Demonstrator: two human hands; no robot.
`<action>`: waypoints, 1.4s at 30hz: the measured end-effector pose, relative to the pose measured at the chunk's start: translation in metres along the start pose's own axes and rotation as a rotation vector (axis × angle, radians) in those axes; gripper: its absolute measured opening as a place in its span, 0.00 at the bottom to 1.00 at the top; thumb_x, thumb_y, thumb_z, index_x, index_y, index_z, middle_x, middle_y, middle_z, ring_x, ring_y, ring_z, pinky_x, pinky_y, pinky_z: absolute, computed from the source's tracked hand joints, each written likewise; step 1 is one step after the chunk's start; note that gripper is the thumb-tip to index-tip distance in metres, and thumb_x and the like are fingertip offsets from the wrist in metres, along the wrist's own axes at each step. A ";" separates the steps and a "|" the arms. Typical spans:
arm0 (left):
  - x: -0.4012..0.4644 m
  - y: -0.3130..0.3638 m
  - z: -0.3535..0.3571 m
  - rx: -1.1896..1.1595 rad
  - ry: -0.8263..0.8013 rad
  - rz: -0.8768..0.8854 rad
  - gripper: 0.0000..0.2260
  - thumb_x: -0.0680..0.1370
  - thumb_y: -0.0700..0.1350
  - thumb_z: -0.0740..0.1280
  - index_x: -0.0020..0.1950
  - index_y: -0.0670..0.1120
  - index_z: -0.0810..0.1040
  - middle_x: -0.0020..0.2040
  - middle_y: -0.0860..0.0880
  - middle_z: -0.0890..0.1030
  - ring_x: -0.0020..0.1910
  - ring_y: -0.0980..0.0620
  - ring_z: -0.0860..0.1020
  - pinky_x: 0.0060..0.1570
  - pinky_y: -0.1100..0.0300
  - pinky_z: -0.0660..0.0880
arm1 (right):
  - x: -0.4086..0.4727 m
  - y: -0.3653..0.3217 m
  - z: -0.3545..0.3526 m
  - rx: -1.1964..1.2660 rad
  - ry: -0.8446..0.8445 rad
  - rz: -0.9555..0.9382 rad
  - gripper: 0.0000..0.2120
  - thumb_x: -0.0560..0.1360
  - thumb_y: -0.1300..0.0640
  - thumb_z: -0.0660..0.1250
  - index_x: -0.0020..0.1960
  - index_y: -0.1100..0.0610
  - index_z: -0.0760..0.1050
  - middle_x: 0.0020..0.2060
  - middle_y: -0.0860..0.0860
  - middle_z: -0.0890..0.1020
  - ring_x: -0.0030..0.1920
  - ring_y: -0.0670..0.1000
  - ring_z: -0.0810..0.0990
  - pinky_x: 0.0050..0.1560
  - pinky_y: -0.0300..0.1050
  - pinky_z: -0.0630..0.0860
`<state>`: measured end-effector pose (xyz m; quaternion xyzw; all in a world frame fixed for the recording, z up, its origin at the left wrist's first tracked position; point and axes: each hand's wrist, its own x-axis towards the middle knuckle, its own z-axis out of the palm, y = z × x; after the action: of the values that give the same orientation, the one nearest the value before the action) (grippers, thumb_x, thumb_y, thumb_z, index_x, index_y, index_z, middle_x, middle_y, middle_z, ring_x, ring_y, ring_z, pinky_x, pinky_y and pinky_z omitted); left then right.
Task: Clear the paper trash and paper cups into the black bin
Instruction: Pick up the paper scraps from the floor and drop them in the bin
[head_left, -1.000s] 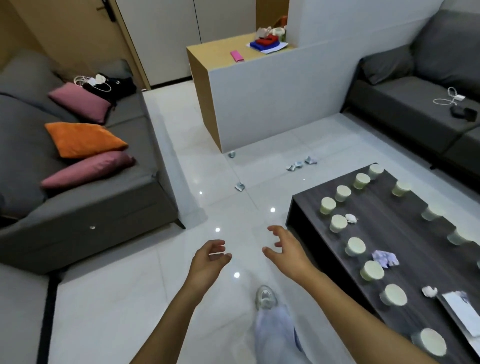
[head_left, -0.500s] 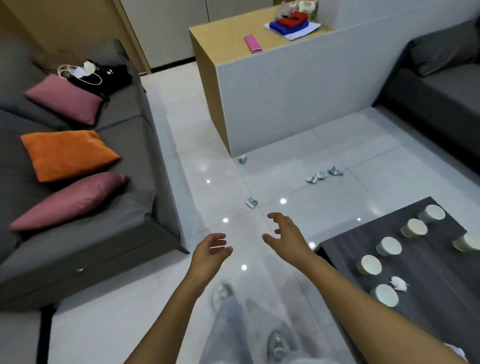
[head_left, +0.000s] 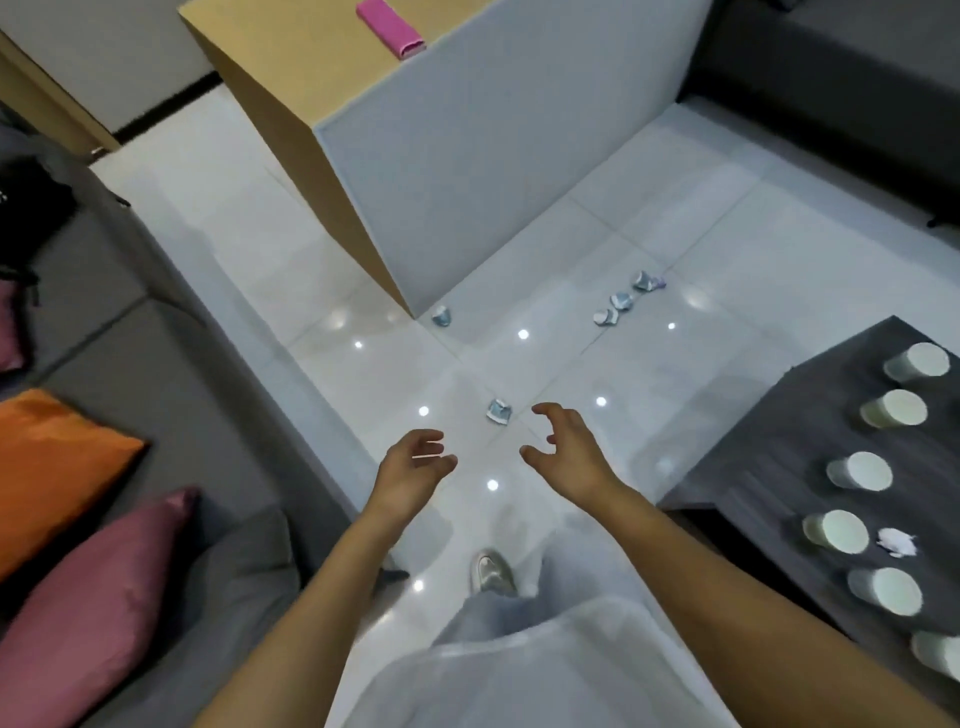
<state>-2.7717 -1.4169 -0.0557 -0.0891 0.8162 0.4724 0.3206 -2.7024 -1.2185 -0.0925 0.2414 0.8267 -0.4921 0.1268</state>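
Hands are hovering empty above the floor (head_left: 322, 291), left hand (head_left: 410, 470) and right hand (head_left: 569, 452) with grip loosely wide; crumpled paper (head_left: 499, 412), somewhat blurred, is lying at twelve o'clock, paper cups (head_left: 865, 470) standing on the bench (head_left: 769, 457) at three.

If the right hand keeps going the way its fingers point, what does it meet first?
Probably the crumpled paper scrap on the floor, just beyond the right hand; nothing shows between them. How far the hand is above the floor is unclear.

Glossy white tiled floor (head_left: 332, 291) dotted with ceiling-light reflections. Grey sofa (head_left: 171, 395) left, bearing orange cushion (head_left: 57, 467) and pink cushion (head_left: 98, 613). Wood-topped white partition (head_left: 498, 171) far. Dark low table (head_left: 800, 452) right.
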 end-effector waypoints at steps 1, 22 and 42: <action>0.020 0.010 -0.004 0.025 -0.029 -0.002 0.12 0.75 0.42 0.70 0.57 0.52 0.76 0.56 0.50 0.79 0.51 0.56 0.78 0.41 0.67 0.71 | 0.013 -0.001 -0.002 0.010 0.019 0.028 0.25 0.75 0.53 0.67 0.70 0.50 0.63 0.64 0.51 0.67 0.50 0.47 0.73 0.51 0.40 0.72; 0.364 0.114 0.006 0.391 -0.359 -0.101 0.12 0.75 0.37 0.69 0.58 0.45 0.76 0.57 0.45 0.79 0.51 0.51 0.78 0.46 0.65 0.71 | 0.272 0.026 0.028 0.216 0.203 0.569 0.27 0.74 0.57 0.68 0.70 0.53 0.64 0.65 0.56 0.67 0.59 0.56 0.74 0.58 0.46 0.72; 0.703 -0.099 0.067 0.795 -0.696 0.029 0.13 0.74 0.39 0.70 0.57 0.49 0.77 0.52 0.50 0.80 0.48 0.56 0.78 0.41 0.67 0.71 | 0.484 0.242 0.294 0.185 0.369 0.858 0.32 0.72 0.59 0.68 0.73 0.52 0.61 0.71 0.54 0.62 0.67 0.58 0.61 0.59 0.50 0.70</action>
<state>-3.2454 -1.3040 -0.5768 0.2128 0.7788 0.1322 0.5751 -2.9954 -1.2460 -0.6333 0.6548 0.6138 -0.4156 0.1476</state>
